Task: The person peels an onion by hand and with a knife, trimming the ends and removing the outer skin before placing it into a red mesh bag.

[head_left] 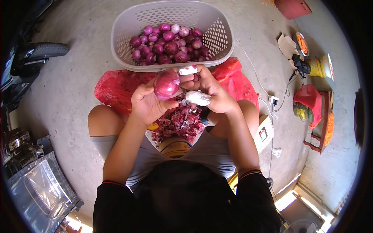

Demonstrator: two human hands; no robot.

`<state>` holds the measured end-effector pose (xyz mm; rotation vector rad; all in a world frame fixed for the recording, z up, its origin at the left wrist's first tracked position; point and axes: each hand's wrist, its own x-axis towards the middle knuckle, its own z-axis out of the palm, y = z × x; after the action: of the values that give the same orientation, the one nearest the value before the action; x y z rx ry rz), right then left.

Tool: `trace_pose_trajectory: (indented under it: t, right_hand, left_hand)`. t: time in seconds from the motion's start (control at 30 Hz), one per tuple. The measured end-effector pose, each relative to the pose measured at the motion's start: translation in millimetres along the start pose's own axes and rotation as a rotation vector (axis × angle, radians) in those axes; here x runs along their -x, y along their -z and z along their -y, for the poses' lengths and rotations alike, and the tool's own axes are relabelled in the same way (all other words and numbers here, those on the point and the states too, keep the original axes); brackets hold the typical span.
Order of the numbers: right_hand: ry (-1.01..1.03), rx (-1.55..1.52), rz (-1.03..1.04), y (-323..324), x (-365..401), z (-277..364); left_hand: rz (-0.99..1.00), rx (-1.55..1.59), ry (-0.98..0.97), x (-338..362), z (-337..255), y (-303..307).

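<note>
A large red onion [166, 85] with glossy purple skin rests in my left hand [144, 103], whose fingers and thumb curl around it. Close beside it on the right is my right hand [219, 95], its fingers bent toward the onion. White wrapping [197, 98] covers its thumb, and another white wrap [188, 70] is around a fingertip. Whatever lies between those fingers is too hidden to name. Beneath both hands, between my legs, is a heap of red onion skins [180, 124]. Beyond them, a grey perforated basket [171, 8] contains many onions [171, 48].
Red mesh sacks [112, 89] lie against the basket's near side. At the right are a white box [264, 134], a power socket [273, 99] with cords, a yellow bucket [318, 68] and a small wooden stand [320, 132]. A motorcycle wheel [48, 49] is at the left.
</note>
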<state>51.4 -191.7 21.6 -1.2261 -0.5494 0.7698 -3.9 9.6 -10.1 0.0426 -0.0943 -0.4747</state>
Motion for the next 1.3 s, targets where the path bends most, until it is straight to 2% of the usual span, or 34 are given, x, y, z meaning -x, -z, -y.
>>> trace_pose_trajectory:
  t: [0.17,0.3,0.4,0.57,0.8,0.9,1.07,1.17,1.3]
  right_hand:
    - [-0.040,0.091,-0.059,5.4,4.8,4.6]
    - [0.089,0.291,-0.142,1.1,2.9,-3.7]
    - [0.134,0.365,-0.166,-2.6,0.1,-10.3]
    - [0.155,0.379,-0.157,3.6,-3.0,-16.7]
    - [0.123,0.460,-0.143,0.4,-3.6,-8.8]
    - [0.123,0.472,-0.166,-0.8,-4.5,-10.4]
    - [0.108,0.411,-0.296,-8.0,-8.2,-23.6]
    - [0.026,0.343,-0.272,-7.8,-7.6,-24.0]
    - [0.036,0.299,-0.284,-10.7,-10.3,-25.7]
  left_hand:
    - [-0.174,-0.384,-0.141,-4.0,-6.5,-10.9]
    - [-0.312,-0.780,-0.287,-6.3,-2.6,-11.4]
    - [-0.350,-0.857,-0.325,-5.5,2.1,-6.7]
    - [-0.335,-0.777,-0.285,-6.0,4.6,-6.8]
    - [-0.395,-0.825,-0.319,-7.4,5.4,-10.4]
    - [-0.305,-1.083,-0.477,-11.0,6.6,-2.9]
    - [-0.257,-1.193,-0.615,-12.1,11.0,0.1]
    - [-0.240,-1.239,-0.655,-12.1,10.2,0.6]
    - [-0.252,-1.254,-0.685,-12.6,10.9,-0.1]
